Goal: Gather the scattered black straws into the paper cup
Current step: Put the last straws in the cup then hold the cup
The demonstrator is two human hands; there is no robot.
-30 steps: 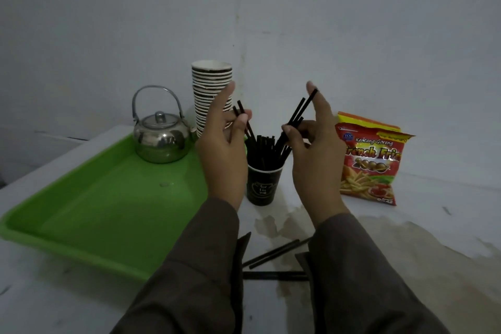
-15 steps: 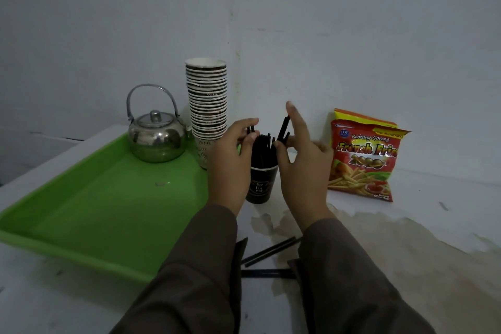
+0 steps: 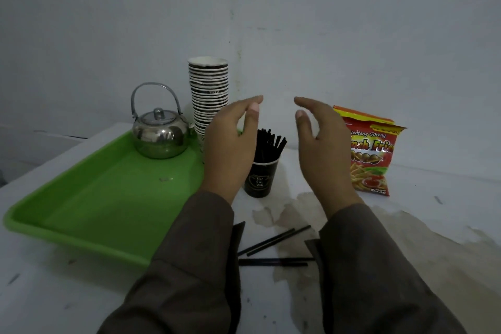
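Both hands are hovering open and empty above the dark paper cup with a pale inner rim (image 3: pixel 260 179) at centre frame: the left hand (image 3: pixel 230 149) just left of it, the right hand (image 3: pixel 321 149) to its right, palms facing each other. A bundle of thin black plastic straws (image 3: pixel 268 148) is standing in the cup, leaning toward the right. Several loose black straws (image 3: pixel 273 242) are lying on the stained white table (image 3: pixel 423 225) at lower centre, between the two dark sleeves.

The step in hand appears to be collecting these remaining straws. Pinching them together at mid-length, then feeding the ends in nearly upright, should avoid tipping the light cup.

Open room is lying toward the lower right. The green plastic tray (image 3: pixel 81 228) is bordering the left, with a steel kettle (image 3: pixel 160 135) and a stack of paper cups (image 3: pixel 208 89) at its far corner; a red snack bag (image 3: pixel 371 154) is standing to the right of the cup.
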